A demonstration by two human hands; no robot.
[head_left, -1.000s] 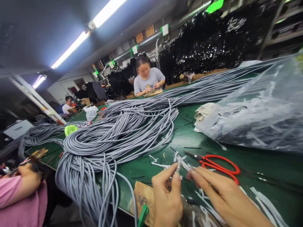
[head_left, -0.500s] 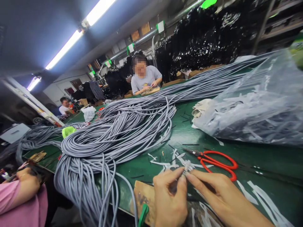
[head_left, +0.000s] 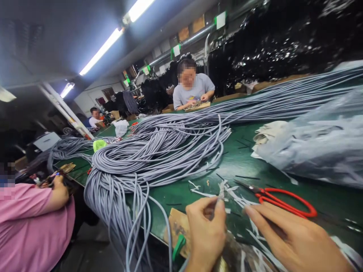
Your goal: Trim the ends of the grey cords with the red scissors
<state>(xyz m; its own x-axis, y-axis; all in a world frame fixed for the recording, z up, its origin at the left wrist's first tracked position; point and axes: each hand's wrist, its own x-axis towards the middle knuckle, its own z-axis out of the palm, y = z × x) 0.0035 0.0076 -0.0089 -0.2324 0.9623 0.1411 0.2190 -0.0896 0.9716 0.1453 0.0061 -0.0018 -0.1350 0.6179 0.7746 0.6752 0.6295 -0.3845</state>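
My left hand [head_left: 206, 226] is at the lower middle, thumb and index finger pinched on something small and pale that I cannot make out. My right hand [head_left: 292, 234] is apart from it on the right, its fingers bent close together; whether anything is between them is hidden. White strips [head_left: 224, 190] lie on the green table just beyond both hands. Red-handled scissors [head_left: 286, 200] lie behind my right hand, blades pointing left. A wooden block [head_left: 178, 226] with a green clip [head_left: 178, 246] sits left of my left hand.
A large bundle of grey cables [head_left: 121, 158] covers the left and back of the green table [head_left: 241, 156]. A clear plastic bag [head_left: 320, 147] of pale scraps stands at right. One person in pink [head_left: 36, 223] sits at left; another person [head_left: 194, 88] works across the table.
The hands have separated, my right hand moving right, away from my left. The view has turned left, so the scene sits further right, with more of the person in pink showing.
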